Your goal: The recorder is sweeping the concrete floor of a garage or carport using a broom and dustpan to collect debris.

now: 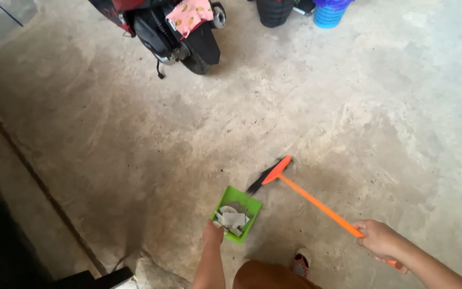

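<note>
Both hands are closed: left hand (213,234) on green dustpan (237,213), right hand (379,239) gripping orange broom (316,203) on concrete floor (348,107).

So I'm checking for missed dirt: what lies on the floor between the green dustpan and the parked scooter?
In the head view, only bare stained concrete floor lies between the green dustpan and the scooter; any fine dust is too small to tell.

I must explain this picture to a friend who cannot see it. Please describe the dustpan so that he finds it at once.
Start from the bare concrete floor and go to its lower middle, just ahead of the person. There the left hand holds a small dustpan with grey scraps inside. It is the only bright green thing, beside the orange broom.
</note>
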